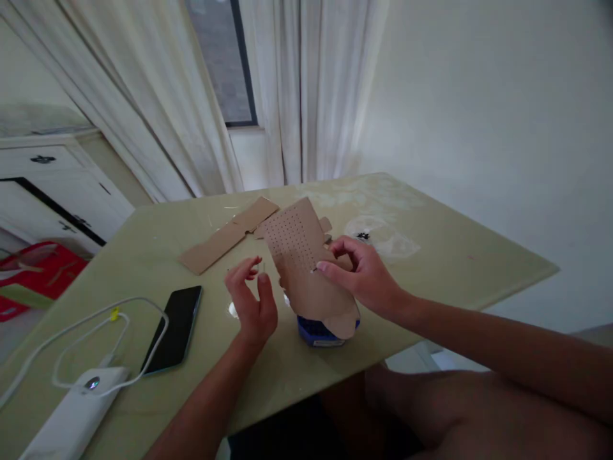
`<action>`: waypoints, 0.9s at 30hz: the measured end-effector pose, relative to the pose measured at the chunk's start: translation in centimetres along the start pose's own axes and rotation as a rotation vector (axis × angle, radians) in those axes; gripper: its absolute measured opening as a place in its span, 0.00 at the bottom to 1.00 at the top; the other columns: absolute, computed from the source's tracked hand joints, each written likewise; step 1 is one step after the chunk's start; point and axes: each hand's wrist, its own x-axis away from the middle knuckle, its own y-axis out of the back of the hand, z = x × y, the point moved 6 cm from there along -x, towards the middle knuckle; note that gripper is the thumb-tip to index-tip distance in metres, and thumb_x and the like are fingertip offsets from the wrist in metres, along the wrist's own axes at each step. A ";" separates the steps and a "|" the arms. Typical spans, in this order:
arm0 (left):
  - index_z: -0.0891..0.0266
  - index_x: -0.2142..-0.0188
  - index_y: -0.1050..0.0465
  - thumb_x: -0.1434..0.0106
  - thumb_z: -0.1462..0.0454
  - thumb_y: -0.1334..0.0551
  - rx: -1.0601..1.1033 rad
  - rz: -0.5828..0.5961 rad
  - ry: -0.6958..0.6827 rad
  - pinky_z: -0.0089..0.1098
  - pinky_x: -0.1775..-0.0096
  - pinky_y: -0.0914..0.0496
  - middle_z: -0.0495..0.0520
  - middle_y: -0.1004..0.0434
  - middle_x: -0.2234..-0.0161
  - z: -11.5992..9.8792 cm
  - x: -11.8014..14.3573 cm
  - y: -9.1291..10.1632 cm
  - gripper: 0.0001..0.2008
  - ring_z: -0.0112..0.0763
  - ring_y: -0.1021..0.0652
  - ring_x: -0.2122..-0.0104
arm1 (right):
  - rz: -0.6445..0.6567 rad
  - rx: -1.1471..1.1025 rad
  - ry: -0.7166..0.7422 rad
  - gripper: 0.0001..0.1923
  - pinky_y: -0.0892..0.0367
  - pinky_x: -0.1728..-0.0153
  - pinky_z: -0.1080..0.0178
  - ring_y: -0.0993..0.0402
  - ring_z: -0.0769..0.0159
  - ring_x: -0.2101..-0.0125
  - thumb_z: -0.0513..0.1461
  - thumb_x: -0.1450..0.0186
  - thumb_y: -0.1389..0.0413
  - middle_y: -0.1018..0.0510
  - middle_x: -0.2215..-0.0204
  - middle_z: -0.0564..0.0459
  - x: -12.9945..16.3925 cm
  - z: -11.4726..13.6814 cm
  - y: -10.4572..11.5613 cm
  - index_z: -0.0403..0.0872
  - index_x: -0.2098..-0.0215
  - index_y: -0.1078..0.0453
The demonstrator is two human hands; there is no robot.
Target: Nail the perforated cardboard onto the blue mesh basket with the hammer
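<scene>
A brown cardboard piece [306, 281] with rows of small dark holes in its upper part leans upright over a blue container [320, 333]. My right hand [361, 271] pinches the cardboard at its right edge, thumb on the face towards me and fingers around behind. Beside the thumb tip is a tiny dark bit, too small to name. Left of the cardboard, my left hand [251, 300] is raised with curled fingers and thumb apart. I see nothing held in it for certain. The cardboard hides most of the container.
A long cardboard strip [225, 237] lies behind on the table [450, 268]. To the right is a clear plastic bag [393, 241] with small black pieces [363, 236]. A phone [175, 329], white cable [165, 319] and white power bank [76, 415] occupy the left.
</scene>
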 end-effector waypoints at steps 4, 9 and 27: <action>0.56 0.40 0.24 0.26 0.62 0.32 -0.014 0.204 -0.351 0.43 0.49 0.29 0.58 0.16 0.51 -3.7 0.4 -0.4 0.16 0.41 0.18 0.52 | 0.059 -0.012 -0.025 0.17 0.40 0.75 0.65 0.37 0.69 0.73 0.49 0.37 0.32 0.30 0.72 0.58 0.2 -0.3 -0.9 0.50 0.65 0.33; 0.58 0.47 0.21 0.26 0.64 0.31 0.102 0.252 -0.319 0.40 0.50 0.28 0.57 0.15 0.53 -5.2 0.6 -0.8 0.09 0.39 0.19 0.54 | 0.071 0.060 -0.010 0.16 0.44 0.75 0.64 0.40 0.69 0.74 0.48 0.37 0.33 0.33 0.73 0.59 0.6 -0.3 -1.3 0.51 0.66 0.34; 0.55 0.58 0.31 0.22 0.57 0.37 0.327 -0.093 0.042 0.38 0.60 0.22 0.49 0.18 0.67 -2.8 -0.9 1.0 0.08 0.33 0.17 0.67 | 0.106 0.104 -0.095 0.16 0.43 0.75 0.63 0.37 0.68 0.75 0.50 0.35 0.32 0.31 0.74 0.59 0.5 -1.3 -1.5 0.51 0.66 0.32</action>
